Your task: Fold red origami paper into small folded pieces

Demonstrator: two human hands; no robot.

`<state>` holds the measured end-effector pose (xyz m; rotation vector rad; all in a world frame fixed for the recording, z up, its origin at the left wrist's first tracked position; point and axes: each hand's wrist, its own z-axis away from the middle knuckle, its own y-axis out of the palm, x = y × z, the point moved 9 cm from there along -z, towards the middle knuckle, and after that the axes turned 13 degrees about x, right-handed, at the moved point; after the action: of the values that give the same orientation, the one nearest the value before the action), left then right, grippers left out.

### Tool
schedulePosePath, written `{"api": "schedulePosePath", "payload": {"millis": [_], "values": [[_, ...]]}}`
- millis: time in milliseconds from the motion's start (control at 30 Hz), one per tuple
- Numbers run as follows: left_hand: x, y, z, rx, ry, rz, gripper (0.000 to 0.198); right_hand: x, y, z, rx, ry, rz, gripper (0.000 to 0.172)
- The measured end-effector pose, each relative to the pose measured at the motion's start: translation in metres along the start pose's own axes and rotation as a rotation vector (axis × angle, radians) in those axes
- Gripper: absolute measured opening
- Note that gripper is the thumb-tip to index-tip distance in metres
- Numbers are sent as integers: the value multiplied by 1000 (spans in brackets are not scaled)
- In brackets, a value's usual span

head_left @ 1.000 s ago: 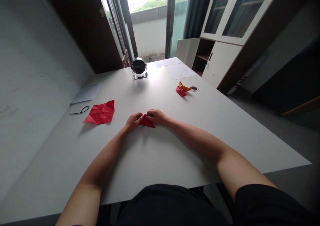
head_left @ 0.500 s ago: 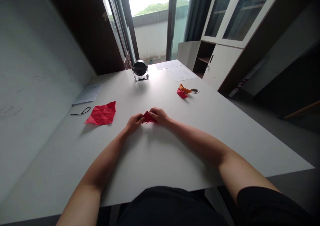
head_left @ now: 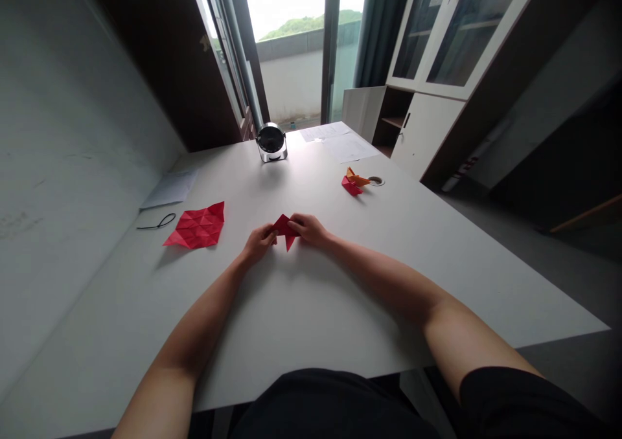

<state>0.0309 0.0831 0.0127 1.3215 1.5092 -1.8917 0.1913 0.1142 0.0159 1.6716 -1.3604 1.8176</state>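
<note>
Between my two hands is a small piece of folded red paper [head_left: 283, 224], with one peak pointing up and a narrow flap hanging down toward me. My left hand [head_left: 261, 241] pinches its left side. On the other side, my right hand [head_left: 307, 227] grips it with the thumb toward the middle, and the fingers cover that end. A larger creased red sheet [head_left: 198, 226] lies unfolded on the table to the left. Farther off to the right, a red folded paper figure [head_left: 352, 186] rests against an orange folded paper figure [head_left: 358, 178].
The white table [head_left: 301, 322] meets a wall on the left. A black cable tie [head_left: 158, 223] and pale papers [head_left: 170, 188] lie near that wall. A round black-and-silver device [head_left: 271, 142] stands at the back, with printed sheets [head_left: 347, 146] beside it. A cable hole [head_left: 376, 181] sits right of the figures.
The folded red paper has opened or turned a little, and its flap now hangs lower toward me. Both hands keep their hold. The view has tilted slightly upward.
</note>
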Motion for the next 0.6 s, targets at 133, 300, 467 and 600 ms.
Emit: {"api": "schedulePosePath", "payload": {"millis": [133,300,467,600], "values": [[4,-2,-2,-13,23,138,24,9,3,2,78,-47,-128,46],[12,-5,-6,-20,67,362,34,14,5,2,108,-110,-29,67],[14,-8,-7,-24,74,409,38,16,12,1,182,-182,-34,85],[17,-12,-6,-58,60,441,39,13,18,0,224,-201,-83,73]]}}
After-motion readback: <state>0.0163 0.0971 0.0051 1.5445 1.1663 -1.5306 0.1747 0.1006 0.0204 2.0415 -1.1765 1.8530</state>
